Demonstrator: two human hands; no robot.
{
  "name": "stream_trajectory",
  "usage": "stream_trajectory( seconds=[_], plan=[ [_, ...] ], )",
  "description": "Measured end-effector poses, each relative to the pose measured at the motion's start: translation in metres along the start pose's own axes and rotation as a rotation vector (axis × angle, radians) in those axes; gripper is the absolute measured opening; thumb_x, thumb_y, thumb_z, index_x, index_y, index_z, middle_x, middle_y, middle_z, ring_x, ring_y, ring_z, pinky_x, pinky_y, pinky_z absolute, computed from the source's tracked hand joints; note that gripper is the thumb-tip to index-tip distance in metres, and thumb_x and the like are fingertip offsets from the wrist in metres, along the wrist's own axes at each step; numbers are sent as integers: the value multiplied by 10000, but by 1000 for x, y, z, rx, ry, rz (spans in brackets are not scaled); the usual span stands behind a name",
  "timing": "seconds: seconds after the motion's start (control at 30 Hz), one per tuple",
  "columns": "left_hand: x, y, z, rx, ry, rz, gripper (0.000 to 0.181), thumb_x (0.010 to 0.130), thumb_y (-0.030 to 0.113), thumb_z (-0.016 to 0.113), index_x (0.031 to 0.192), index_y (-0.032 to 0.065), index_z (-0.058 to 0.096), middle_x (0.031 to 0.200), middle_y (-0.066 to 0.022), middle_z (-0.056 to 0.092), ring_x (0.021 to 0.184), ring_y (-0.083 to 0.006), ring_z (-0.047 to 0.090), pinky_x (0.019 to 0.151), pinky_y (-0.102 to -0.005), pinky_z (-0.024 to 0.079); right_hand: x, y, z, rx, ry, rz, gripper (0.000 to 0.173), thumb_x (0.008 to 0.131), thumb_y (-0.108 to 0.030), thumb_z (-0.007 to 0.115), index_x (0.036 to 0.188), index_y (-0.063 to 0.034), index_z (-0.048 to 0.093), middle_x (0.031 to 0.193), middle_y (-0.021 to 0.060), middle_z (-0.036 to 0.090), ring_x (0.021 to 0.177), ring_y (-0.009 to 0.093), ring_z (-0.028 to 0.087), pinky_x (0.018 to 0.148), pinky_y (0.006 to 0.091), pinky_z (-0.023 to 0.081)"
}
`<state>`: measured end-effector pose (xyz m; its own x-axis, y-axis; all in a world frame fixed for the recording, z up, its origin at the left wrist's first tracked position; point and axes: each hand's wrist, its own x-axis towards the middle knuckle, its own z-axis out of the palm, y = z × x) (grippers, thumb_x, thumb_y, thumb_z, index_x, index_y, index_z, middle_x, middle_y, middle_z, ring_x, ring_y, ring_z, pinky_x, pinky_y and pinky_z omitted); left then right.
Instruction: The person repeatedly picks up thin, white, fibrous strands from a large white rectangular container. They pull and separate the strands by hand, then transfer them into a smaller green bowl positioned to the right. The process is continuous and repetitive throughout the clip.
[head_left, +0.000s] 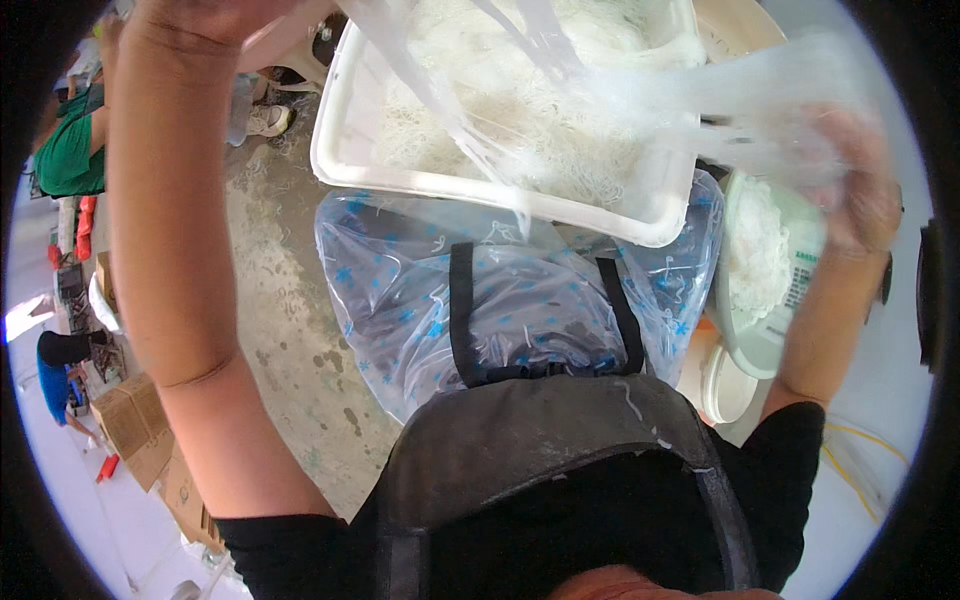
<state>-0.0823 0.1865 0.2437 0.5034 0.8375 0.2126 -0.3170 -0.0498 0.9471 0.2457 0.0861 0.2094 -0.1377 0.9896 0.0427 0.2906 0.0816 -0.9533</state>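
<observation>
Both my arms reach forward around a white plastic tub (420, 184) that holds a tangled mass of thin whitish strands (517, 112). My right hand (855, 180), blurred, grips a bunch of translucent whitish strands (667, 90) stretched across the tub's right side. At the top edge my left hand (217, 19) shows only in part; strands run near it, and its fingers are cut off by the picture's rim. Some strands hang in a narrow point over the tub's near rim. Under the tub, a clear plastic sheet with blue marks (405, 300) covers my lap.
To the right stand a pale green basin (765, 360) with white material and a white bucket (731, 390). Cardboard boxes (131, 412) lie at the left on the concrete floor (277, 315). A person in blue (52, 379) and another in green (71, 161) are farther left.
</observation>
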Motion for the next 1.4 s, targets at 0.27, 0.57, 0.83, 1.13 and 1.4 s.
stream_trajectory(
  seconds=[0.27, 0.57, 0.83, 1.13, 1.4],
  plan=[
    [18, -7, 86, 235, -233, -722, 270, 891, 246, 428, 796, 67, 607, 520, 16, 432, 431, -72, 359, 400, -210, 290, 4, 85, 36, -911, -279, -174, 711, 658, -275, 762, 1246, -37, 440, 1245, 200, 472, 1125, 359, 477, 961, 394, 375],
    [-1, -72, 69, 702, -516, -100, 271, 889, 267, 518, 888, 0, 567, 686, -6, 503, 628, -94, 466, 573, -236, 403, 20, 7, 6, 159, -279, -110, 242, 921, -169, 425, 761, -16, 523, 545, 46, 440, 612, 168, 517, 735, 281, 475],
    [-66, -128, -17, 172, -257, -510, 304, 901, 349, 516, 782, 70, 510, 600, 23, 407, 511, -84, 365, 457, -227, 304, -11, 16, -32, 664, 123, -42, 269, 941, -215, 369, 726, -74, 448, 601, 38, 421, 625, 201, 495, 851, 376, 425],
    [5, -12, 65, 539, -459, -415, 261, 893, 227, 484, 825, -9, 574, 598, -6, 431, 503, -86, 384, 449, -228, 312, -1, 80, 49, -678, -103, -400, 504, 806, -198, 646, 1215, 8, 437, 1078, 192, 581, 972, 302, 583, 848, 348, 440],
    [-3, 13, 107, 682, -362, 46, 201, 865, 160, 475, 937, 1, 575, 690, -55, 490, 562, -166, 450, 529, -280, 356, -8, 58, 57, -91, -407, 143, 280, 916, -224, 495, 1087, -11, 556, 922, 164, 595, 855, 255, 579, 754, 302, 447]
  ],
)
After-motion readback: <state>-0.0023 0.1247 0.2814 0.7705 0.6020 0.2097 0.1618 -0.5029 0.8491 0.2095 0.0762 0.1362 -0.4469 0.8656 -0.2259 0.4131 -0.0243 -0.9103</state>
